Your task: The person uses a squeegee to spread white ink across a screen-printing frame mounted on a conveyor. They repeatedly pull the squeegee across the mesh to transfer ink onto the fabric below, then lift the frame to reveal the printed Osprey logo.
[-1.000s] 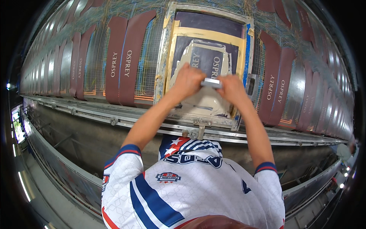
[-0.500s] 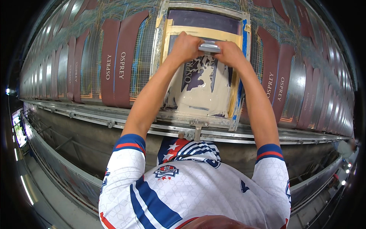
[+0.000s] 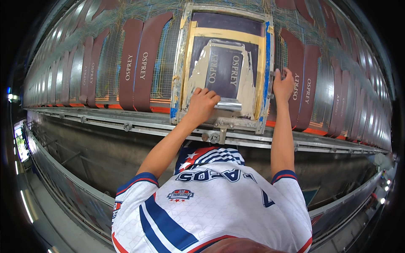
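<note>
A silkscreen frame (image 3: 179, 76) with tape along its inner borders lies over the dark red pieces. My left hand (image 3: 203, 104) is closed around the left end of a metal squeegee (image 3: 230, 105), low in the frame near its front edge. Cream ink (image 3: 248, 95) is banked along both sides and the near end of the screen's printing area (image 3: 224, 69), where pale lettering shows on dark mesh. Beside the frame's right rail is my right hand (image 3: 283, 84), off the squeegee. Its fingers are curved, with a gap between thumb and forefinger.
Dark red cut pieces with pale lettering (image 3: 134, 63) lie in pairs along the long table, left of the frame, and more (image 3: 301, 80) to its right. A metal rail (image 3: 164, 133) with bolts and clamps runs along the table's front edge, close to my body.
The squeegee has come toward me to the near end of the screen, clearing ink from the lettering. My right hand has let go of it and moved to the frame's right side.
</note>
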Available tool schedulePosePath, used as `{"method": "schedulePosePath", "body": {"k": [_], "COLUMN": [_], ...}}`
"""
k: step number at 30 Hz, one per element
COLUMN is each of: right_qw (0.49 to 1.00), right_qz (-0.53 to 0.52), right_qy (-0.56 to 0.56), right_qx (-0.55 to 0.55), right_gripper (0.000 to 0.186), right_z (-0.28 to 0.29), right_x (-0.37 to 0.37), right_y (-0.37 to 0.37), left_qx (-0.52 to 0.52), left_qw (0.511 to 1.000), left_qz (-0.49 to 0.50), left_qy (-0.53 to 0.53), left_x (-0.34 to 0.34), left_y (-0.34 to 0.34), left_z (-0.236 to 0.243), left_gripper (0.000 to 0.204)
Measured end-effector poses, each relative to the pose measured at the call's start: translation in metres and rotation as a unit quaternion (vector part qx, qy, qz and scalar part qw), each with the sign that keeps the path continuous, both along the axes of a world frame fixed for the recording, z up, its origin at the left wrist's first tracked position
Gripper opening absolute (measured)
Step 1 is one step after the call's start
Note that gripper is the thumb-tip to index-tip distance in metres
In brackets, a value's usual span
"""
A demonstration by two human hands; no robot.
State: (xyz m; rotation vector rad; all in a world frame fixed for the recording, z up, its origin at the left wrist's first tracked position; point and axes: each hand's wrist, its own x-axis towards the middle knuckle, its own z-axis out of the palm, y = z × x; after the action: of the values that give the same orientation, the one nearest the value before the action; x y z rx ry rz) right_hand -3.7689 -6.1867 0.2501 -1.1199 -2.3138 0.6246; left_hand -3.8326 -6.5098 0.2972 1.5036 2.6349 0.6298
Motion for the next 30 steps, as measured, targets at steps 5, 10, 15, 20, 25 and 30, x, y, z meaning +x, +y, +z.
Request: {"method": "schedulePosePath", "body": {"k": [5,10,15,20,25,30], "right_qw": [0.975,0.985,0.971,0.951,0.960,0.959], "right_qz": [-0.030,0.015,0.061,0.038,0.022,0.011], "right_qy": [-0.048,0.024,0.111,0.116,0.167,0.146], "right_qx": [-0.215,-0.171,-0.203,-0.285,-0.222,-0.242], "right_gripper": [0.041,0.037,0.032,0.033,0.034,0.030], "right_z": [-0.026,0.022,0.002,-0.010,-0.001,0.000], "right_x": [-0.004,-0.022,-0.075,-0.145,-0.170,-0.178], "right_y": [0.026,0.013,-0.115,-0.255,-0.308,-0.314], "left_qx": [0.003,0.042,-0.011,-0.039,-0.057,-0.059], "left_qw": [1.000,0.998,0.998,0.998,0.998,0.997], "left_qz": [0.011,0.035,0.059,0.053,0.029,0.016], "left_qy": [0.013,-0.031,-0.012,0.005,-0.011,-0.041], "left_x": [0.002,-0.012,-0.068,-0.146,-0.174,-0.184], "left_y": [-0.002,-0.031,-0.125,-0.250,-0.298,-0.298], "left_z": [0.001,0.017,0.035,0.044,0.038,0.036], "left_gripper": [0.033,0.038,0.039,0.035,0.031,0.032]}}
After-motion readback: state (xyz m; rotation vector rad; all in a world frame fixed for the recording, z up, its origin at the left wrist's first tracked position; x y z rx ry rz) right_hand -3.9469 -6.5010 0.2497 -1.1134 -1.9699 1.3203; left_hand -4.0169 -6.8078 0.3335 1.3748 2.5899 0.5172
